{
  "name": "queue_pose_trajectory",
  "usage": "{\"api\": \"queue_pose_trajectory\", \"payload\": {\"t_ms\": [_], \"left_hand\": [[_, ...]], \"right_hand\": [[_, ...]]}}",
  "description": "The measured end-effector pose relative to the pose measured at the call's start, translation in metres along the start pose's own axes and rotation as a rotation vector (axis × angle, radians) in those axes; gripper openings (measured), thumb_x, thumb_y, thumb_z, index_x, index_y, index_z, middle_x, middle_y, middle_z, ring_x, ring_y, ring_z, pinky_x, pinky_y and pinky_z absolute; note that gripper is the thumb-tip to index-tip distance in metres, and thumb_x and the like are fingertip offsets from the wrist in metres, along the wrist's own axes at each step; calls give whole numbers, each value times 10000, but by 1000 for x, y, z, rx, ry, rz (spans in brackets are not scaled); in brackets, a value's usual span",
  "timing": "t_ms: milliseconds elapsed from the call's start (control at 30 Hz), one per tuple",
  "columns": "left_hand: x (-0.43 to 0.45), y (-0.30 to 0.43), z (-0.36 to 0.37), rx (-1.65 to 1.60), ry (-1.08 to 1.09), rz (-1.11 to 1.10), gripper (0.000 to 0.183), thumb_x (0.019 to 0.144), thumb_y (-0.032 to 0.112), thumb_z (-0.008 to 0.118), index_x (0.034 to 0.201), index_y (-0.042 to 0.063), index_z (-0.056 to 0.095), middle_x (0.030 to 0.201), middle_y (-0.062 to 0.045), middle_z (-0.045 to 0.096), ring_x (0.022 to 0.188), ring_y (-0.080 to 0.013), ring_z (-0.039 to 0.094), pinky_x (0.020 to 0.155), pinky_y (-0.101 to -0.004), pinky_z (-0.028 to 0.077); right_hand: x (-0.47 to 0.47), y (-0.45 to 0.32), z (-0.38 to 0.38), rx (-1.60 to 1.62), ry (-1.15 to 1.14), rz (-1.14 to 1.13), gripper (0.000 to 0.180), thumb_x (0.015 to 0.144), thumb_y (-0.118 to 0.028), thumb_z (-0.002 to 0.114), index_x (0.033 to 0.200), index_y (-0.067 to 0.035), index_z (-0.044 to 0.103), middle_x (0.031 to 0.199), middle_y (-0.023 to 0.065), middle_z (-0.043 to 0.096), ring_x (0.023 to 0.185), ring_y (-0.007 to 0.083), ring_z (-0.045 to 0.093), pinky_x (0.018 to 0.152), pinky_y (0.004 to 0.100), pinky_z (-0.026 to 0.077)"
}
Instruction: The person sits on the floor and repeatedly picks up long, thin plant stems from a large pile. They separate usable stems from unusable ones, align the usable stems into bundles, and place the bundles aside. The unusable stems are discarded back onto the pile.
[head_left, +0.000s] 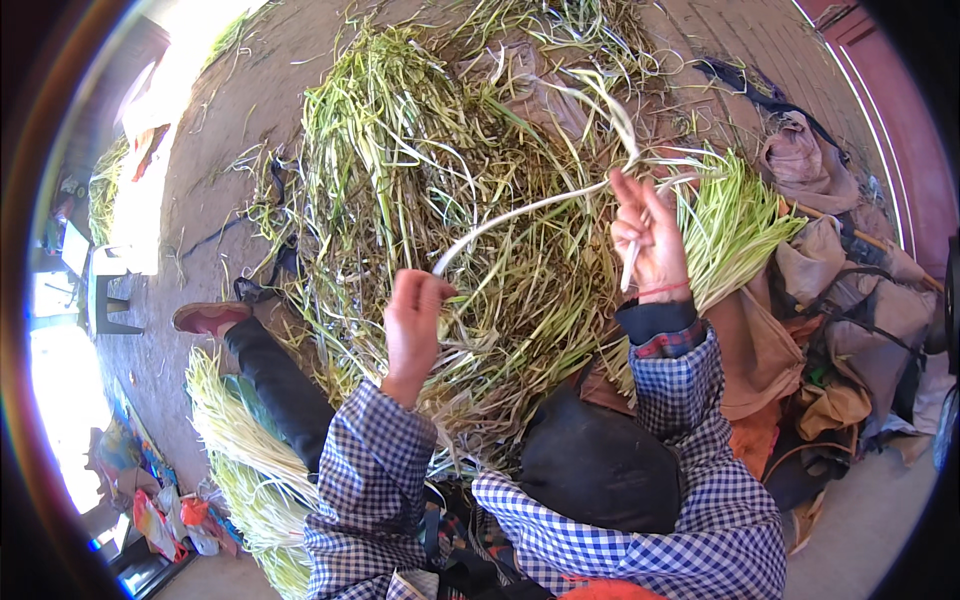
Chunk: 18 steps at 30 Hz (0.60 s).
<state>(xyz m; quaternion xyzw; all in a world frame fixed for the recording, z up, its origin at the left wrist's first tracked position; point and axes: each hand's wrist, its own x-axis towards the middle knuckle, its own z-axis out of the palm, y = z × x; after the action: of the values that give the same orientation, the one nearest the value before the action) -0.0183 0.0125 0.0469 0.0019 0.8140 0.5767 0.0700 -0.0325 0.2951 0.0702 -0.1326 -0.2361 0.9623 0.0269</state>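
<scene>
My left hand (412, 322), slightly blurred, pinches one end of a long pale stalk (517, 214). That stalk arcs across to my right hand (651, 236), which is raised with two fingers extended and the others curled. A white stalk end (630, 266) lies against its palm, and more pale leaves (615, 112) spread above the fingertips. Beneath both hands lies a broad heap of tangled green and yellowed leaves (510, 292). Just right of my right hand is a neat bundle of pale green stalks (739, 225). How the stalks pass between those fingers is partly hidden.
More pale stalks (255, 457) are piled beside my outstretched leg (277, 382). A taller clump of leaves (375, 105) stands at the heap's far left. Cloth sacks (870, 322) crowd the right side near a red door (892, 97). A plastic stool (112, 285) stands at left.
</scene>
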Motion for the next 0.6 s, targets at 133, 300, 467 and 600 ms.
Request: {"api": "queue_pose_trajectory", "payload": {"t_ms": [133, 300, 467, 600], "left_hand": [[0, 8, 4, -403, 162, 7, 96, 926, 134, 466, 890, 45, 457, 654, -13, 500, 526, -71, 441, 466, -197, 420], [-20, 26, 33, 70, -5, 78, 144, 844, 126, 614, 855, 48, 494, 632, -26, 511, 502, -80, 455, 428, -223, 354], [-26, 31, 39, 39, 50, 171, 145, 820, 94, 637, 860, 28, 514, 648, -56, 514, 519, -100, 451, 471, -246, 388], [-20, 30, 40, -30, 54, 147, 148, 811, 85, 642, 854, 29, 511, 661, -58, 524, 527, -109, 461, 476, -251, 389]], "right_hand": [[-20, 43, 0, -45, -47, 150, 257, 910, -201, 491, 1101, -31, 471, 1122, 155, 575, 505, 43, 419, 526, 191, 457], [-42, 90, 22, -180, -216, 244, 507, 949, -310, 404, 1344, -13, 290, 1226, 177, 493, 1057, 238, 541, 893, 351, 458], [-49, 89, 30, -313, -94, 223, 505, 952, -325, 393, 1356, -42, 282, 1183, 160, 533, 1101, 212, 516, 905, 320, 434], [-54, 90, 32, -287, -154, 245, 503, 959, -324, 373, 1330, 8, 295, 1220, 162, 513, 1115, 208, 512, 935, 303, 418]]}}
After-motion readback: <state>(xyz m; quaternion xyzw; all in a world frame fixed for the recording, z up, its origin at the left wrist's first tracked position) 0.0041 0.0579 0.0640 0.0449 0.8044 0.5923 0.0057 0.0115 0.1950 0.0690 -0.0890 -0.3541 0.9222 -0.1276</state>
